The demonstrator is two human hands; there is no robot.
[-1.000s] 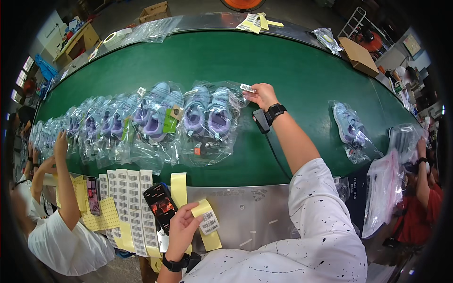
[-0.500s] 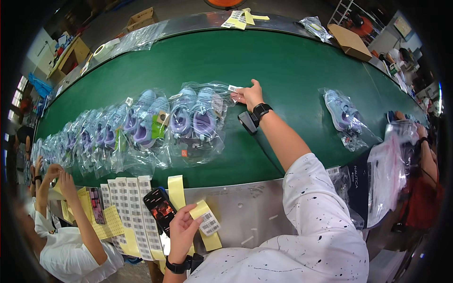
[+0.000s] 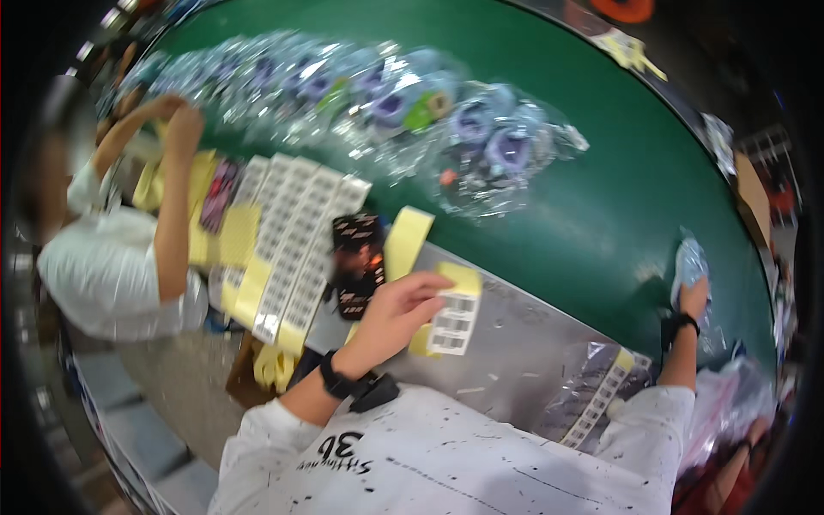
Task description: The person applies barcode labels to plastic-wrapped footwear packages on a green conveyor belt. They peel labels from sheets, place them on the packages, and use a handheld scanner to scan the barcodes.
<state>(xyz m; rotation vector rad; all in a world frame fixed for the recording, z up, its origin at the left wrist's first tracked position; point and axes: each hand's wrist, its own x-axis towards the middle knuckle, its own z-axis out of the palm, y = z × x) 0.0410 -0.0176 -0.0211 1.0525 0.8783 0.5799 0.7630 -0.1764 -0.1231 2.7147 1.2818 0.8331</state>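
My left hand point(image 3: 396, 316) pinches a short strip of barcode labels point(image 3: 453, 324) on yellow backing, above the metal ledge. Far out to the right, my right hand point(image 3: 692, 299) closes on a pair of light blue shoes point(image 3: 688, 260) in a clear plastic bag on the green belt. Its fingers are blurred and partly hidden. At the right end of a long row of bagged shoes lies a blue and purple pair point(image 3: 489, 137), with a white label at the bag's corner. A lit phone point(image 3: 357, 262) rests left of my left hand.
Long barcode label sheets point(image 3: 296, 232) lie beside the phone. A co-worker's arms point(image 3: 174, 189) reach over the ledge at left. Clear plastic bags point(image 3: 730, 399) and another person's hand are at lower right. An open cardboard box point(image 3: 753, 199) stands on the far edge.
The view has swung to the right. My right hand has left the labelled bag at the row's end and moved to the separate bagged pair. My left hand keeps the label strip.
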